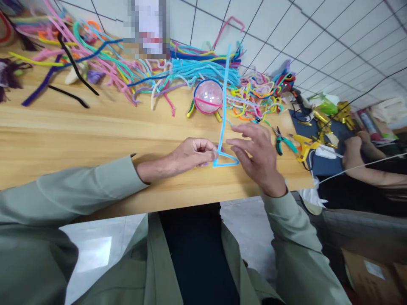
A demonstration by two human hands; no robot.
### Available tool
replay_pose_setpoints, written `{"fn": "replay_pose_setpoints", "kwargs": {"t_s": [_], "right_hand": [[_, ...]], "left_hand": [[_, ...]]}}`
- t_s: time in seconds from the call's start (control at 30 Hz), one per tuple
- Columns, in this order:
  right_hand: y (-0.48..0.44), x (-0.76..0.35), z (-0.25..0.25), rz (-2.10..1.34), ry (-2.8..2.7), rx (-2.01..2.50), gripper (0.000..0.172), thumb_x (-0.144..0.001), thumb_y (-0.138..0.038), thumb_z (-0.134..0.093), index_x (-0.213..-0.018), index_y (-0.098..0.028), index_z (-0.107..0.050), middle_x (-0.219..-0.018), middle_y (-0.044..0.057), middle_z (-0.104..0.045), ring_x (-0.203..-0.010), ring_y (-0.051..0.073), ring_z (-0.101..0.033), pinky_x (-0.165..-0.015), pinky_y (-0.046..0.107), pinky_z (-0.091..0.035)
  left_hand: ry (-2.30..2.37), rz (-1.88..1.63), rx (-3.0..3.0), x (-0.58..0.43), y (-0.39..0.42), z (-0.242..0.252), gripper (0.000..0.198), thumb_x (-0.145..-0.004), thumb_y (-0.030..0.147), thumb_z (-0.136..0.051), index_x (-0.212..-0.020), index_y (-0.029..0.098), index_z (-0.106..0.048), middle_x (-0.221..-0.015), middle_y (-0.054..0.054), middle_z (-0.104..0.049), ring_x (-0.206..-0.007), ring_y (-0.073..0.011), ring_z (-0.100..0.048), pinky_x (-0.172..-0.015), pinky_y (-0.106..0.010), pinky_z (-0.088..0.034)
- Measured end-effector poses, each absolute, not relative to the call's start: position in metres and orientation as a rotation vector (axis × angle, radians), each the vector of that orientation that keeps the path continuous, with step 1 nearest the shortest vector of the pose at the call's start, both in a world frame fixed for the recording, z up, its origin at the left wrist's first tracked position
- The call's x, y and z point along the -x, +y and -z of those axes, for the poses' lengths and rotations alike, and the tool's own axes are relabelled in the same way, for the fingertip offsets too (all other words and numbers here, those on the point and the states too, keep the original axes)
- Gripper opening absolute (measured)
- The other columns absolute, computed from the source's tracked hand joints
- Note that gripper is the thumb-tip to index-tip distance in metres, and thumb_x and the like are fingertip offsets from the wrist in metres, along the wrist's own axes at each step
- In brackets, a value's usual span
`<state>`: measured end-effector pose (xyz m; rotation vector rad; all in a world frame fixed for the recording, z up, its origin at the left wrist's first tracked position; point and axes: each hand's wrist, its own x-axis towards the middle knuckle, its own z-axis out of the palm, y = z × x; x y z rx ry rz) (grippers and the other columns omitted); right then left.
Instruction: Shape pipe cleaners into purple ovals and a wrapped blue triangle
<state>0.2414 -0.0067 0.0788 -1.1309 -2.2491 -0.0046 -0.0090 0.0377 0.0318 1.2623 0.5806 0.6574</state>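
My left hand (190, 156) is closed in a pinch on the bent lower end of a light blue pipe cleaner (225, 101), which rises straight up from a small triangular loop on the wooden table (63, 135). A bit of purple shows under the pinch. My right hand (256, 154) hovers just right of the loop, fingers spread and curved, fingertips close to the blue stem.
A clear pink ball (208, 96) ringed with pipe cleaners sits behind the stem. A heap of coloured pipe cleaners (133, 63) fills the back of the table. Green-handled pliers (281, 142) and a yellow glue gun (303, 146) lie right. Another person's hand (351, 152) works at far right.
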Motion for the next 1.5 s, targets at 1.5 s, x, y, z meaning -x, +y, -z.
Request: {"fn": "replay_pose_setpoints", "kwargs": {"t_s": [1.5], "right_hand": [[-0.013,-0.229,-0.049,-0.149,-2.083,0.919,0.024,-0.102,-0.02,-0.075,-0.12,-0.035,-0.081,-0.105,0.003,-0.087,-0.093,0.023,-0.082,-0.079,0.04,-0.065]], "left_hand": [[0.521,-0.677,-1.332,0.009,0.025,-0.043,0.028,-0.092,0.044,-0.076,-0.094,0.016,-0.072,-0.071,0.003,-0.059,-0.06,-0.0093,-0.048,-0.057,-0.023,-0.04]]}}
